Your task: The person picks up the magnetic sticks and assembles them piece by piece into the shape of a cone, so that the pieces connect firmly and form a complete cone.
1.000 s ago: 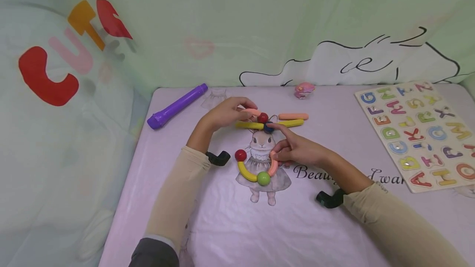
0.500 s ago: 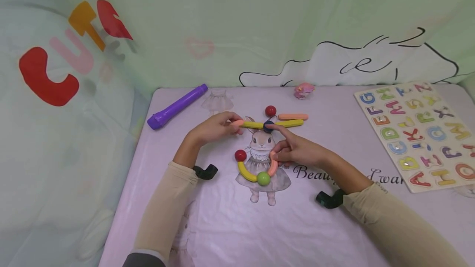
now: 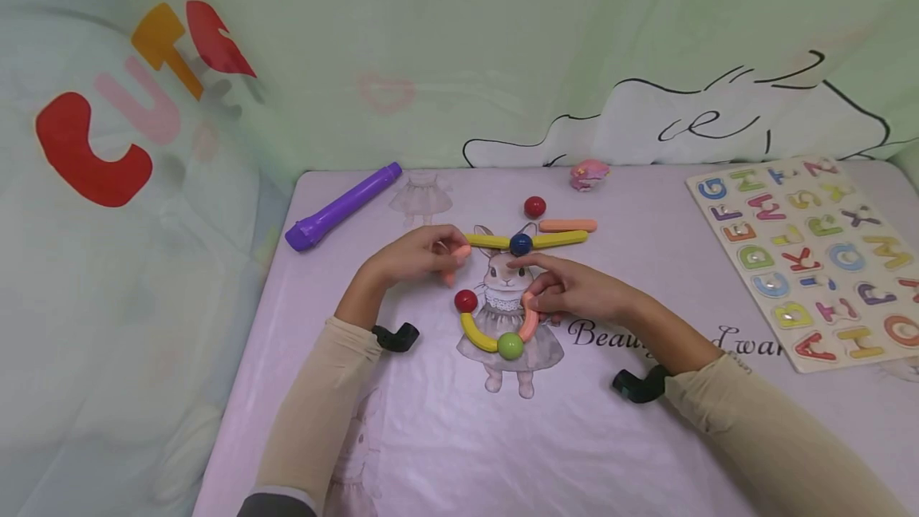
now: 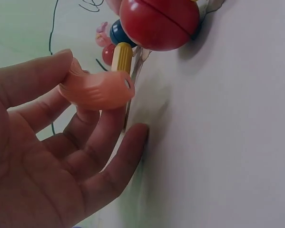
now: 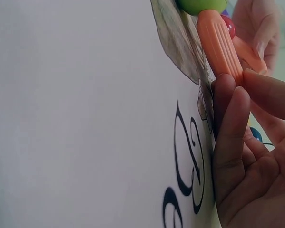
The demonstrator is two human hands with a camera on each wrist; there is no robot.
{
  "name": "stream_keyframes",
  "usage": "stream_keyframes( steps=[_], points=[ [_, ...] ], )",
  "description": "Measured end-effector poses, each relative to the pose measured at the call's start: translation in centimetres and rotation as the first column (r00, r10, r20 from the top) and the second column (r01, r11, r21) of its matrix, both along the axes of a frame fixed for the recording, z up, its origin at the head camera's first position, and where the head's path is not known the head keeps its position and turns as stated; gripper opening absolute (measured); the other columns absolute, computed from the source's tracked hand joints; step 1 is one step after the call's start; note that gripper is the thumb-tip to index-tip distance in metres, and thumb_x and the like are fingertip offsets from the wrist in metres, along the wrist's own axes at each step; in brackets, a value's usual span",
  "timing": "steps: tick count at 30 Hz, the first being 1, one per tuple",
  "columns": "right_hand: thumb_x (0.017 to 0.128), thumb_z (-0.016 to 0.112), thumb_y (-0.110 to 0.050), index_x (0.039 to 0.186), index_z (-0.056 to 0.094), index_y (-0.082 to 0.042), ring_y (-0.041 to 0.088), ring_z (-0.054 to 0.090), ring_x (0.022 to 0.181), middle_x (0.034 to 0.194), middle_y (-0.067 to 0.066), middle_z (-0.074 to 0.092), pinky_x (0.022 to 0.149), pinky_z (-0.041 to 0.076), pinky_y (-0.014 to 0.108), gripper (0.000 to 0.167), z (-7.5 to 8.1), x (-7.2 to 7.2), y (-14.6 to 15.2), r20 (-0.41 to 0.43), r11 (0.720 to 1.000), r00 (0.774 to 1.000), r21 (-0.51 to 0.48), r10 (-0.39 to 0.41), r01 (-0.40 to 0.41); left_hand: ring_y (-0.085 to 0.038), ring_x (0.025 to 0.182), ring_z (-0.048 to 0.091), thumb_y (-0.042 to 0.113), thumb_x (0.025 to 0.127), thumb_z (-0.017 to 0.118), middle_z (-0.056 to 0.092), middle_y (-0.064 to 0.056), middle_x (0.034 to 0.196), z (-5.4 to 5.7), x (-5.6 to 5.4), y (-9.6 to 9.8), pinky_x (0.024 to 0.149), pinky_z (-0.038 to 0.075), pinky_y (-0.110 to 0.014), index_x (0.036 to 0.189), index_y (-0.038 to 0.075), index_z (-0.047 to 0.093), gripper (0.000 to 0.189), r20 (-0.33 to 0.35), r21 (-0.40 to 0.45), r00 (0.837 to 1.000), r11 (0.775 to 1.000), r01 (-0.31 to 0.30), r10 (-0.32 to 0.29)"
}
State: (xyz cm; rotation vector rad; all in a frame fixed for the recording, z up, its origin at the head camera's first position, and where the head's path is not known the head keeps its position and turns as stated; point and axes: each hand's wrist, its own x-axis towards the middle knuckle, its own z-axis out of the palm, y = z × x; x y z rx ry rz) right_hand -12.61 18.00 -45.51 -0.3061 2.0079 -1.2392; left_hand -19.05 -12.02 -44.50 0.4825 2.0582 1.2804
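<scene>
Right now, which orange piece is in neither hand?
The straight orange stick near the far red ball; the left hand pinches one curved piece, the right hand another curved piece.

Beige sleeves [image 3: 320, 405], pale-edged dark grey fabric [image 3: 278, 505] adjoining the left one, bent black wrist pieces [image 3: 635, 386]

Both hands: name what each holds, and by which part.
Left hand: curved orange piece, toward one end. Right hand: second orange piece, by the end opposite the green ball.

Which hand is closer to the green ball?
Right. The right hand pinches the pink piece touching the green ball; the left hand is farther off, ahead and leftward.
</scene>
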Motion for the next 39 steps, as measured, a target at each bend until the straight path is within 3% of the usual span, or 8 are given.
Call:
stream_keyframes(
  steps=[5, 14, 23, 31, 39],
  points=[
    [0.099, 0.067, -0.019, 0.146, 0.053, -0.021, 0.025, 0.063, 0.092, 0.114, 0.012, 0.066, 0.077, 0.056, 0.030, 0.050, 0.0, -0.1, 0.1, 0.014, 1.000, 1.000, -0.024, 0.017, -0.017, -0.022, 0.088, 0.066, 0.023, 0.103, 0.062, 0.068, -0.010, 0.082, -0.3, 0.0, 0.1, 0.088, 0.049, -0.031, 0.125, 0.005, 0.062, 0.029, 0.004, -0.012, 1.000, 1.000, 0.021, -0.021],
    [0.100, 0.065, -0.019, 0.131, 0.062, -0.009, 0.024, 0.061, 0.096, 0.111, 0.012, 0.064, 0.077, 0.056, 0.026, 0.033, -0.1, -0.4, 0.2, 0.042, 0.999, 0.999, -0.029, 0.035, -0.033, -0.022, 0.096, 0.062, 0.025, 0.104, 0.061, 0.068, -0.010, 0.086, -1.0, -0.3, 0.5, 0.091, 0.049, -0.032, 0.129, 0.009, 0.061, 0.030, -0.004, -0.002, 0.999, 0.999, 0.036, -0.036],
    [0.100, 0.064, -0.016, 0.129, 0.063, -0.009, 0.024, 0.062, 0.093, 0.110, 0.010, 0.064, 0.075, 0.056, 0.026, 0.030, -0.2, -0.4, 0.2, 0.044, 0.999, 0.998, -0.014, 0.033, -0.032, -0.020, 0.098, 0.061, 0.029, 0.103, 0.062, 0.062, -0.007, 0.109, -0.9, -0.2, 1.2, 0.089, 0.053, -0.031, 0.130, 0.013, 0.062, 0.032, -0.021, -0.039, 0.999, 0.998, 0.041, -0.042],
    [0.100, 0.064, -0.018, 0.128, 0.063, -0.009, 0.024, 0.061, 0.095, 0.110, 0.011, 0.064, 0.076, 0.056, 0.025, 0.030, -0.2, -0.5, 0.1, 0.051, 0.999, 0.998, -0.017, 0.030, -0.030, -0.020, 0.092, 0.061, 0.033, 0.103, 0.061, 0.064, -0.005, 0.097, -1.1, -0.3, 1.8, 0.087, 0.050, -0.032, 0.131, 0.015, 0.064, 0.034, -0.075, -0.072, 0.993, 0.994, 0.087, -0.092],
    [0.099, 0.065, -0.016, 0.130, 0.062, -0.005, 0.023, 0.061, 0.094, 0.111, 0.012, 0.063, 0.075, 0.056, 0.026, 0.033, 0.2, -0.3, 0.2, 0.040, 0.999, 0.998, -0.014, 0.040, -0.040, -0.019, 0.097, 0.057, 0.030, 0.104, 0.060, 0.066, -0.003, 0.106, -1.0, -0.2, 2.4, 0.088, 0.046, -0.029, 0.127, 0.013, 0.067, 0.030, -0.133, -0.127, 0.980, 0.984, 0.129, -0.145]
  ],
)
